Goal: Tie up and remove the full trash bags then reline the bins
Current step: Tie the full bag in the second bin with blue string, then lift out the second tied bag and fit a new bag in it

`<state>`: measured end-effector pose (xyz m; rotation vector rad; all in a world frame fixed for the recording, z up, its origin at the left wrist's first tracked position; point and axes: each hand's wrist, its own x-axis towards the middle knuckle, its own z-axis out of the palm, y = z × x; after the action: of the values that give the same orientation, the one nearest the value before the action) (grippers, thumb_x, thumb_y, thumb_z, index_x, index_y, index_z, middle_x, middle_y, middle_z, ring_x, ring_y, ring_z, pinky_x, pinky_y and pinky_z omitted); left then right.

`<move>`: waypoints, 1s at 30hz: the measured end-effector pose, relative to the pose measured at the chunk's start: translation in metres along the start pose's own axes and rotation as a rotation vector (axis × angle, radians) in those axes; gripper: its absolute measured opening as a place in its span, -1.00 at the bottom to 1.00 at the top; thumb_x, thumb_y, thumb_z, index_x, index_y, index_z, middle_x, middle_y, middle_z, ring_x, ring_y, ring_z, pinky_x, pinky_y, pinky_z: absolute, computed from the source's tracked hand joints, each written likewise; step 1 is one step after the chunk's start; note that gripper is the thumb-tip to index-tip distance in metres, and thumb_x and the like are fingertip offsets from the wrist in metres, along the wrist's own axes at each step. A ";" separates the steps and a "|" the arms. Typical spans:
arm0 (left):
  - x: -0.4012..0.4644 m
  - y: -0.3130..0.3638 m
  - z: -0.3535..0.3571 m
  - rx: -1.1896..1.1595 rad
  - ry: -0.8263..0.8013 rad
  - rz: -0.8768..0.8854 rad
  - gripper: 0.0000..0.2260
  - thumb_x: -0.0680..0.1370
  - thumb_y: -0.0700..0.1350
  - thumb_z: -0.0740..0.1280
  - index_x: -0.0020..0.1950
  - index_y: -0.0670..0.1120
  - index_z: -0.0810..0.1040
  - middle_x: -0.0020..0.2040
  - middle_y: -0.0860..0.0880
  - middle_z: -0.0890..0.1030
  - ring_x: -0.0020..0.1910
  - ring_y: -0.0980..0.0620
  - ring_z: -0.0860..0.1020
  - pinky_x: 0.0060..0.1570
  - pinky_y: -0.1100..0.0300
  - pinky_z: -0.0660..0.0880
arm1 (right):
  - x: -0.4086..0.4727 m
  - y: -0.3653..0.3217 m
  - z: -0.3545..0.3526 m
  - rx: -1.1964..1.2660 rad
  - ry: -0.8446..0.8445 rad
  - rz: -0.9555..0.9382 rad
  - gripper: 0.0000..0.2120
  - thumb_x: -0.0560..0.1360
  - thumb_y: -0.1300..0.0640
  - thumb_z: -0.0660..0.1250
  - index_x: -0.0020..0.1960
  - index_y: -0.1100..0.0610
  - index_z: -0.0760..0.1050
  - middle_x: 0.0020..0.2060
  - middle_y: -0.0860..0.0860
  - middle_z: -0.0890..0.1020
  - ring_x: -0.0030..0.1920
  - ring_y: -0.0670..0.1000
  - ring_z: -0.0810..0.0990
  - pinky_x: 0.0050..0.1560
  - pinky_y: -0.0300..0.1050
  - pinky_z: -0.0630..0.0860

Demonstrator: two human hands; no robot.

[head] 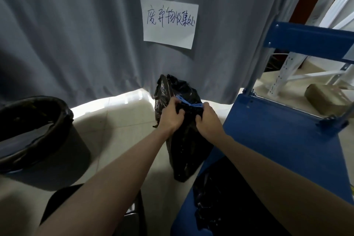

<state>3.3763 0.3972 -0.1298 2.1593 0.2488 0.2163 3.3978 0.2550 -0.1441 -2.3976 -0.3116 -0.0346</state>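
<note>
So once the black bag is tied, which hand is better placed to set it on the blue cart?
Probably the right hand: it grips the black bag on the side beside the blue cart.

Lined bin (28, 132) cut off left; bag's contents hidden.

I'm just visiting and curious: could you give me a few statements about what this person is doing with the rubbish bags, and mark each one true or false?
1. Both hands grip the black trash bag near its top. True: the left hand and right hand hold it together.
2. A blue drawstring shows between the hands. True.
3. The bin on the left has no liner. False: a black liner is folded over its rim.
4. The paper sign hangs on a brick wall. False: it is on a grey curtain.
5. The cart on the right is red. False: it is blue.
</note>
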 end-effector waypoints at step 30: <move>-0.133 0.094 0.013 0.822 -0.278 0.263 -0.45 0.62 0.10 0.16 0.57 -0.02 0.13 0.60 -0.11 0.07 0.48 -0.19 0.25 0.34 -0.12 0.31 | -0.154 0.014 -0.129 -0.530 0.008 0.036 -0.49 0.60 0.06 0.15 0.52 0.08 0.14 0.49 0.09 0.22 0.35 0.18 0.34 0.22 0.09 0.35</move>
<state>3.2606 0.3011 -0.0677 3.0010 -0.1437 -0.0616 3.2592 0.1266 -0.0732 -2.9262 -0.2801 -0.1234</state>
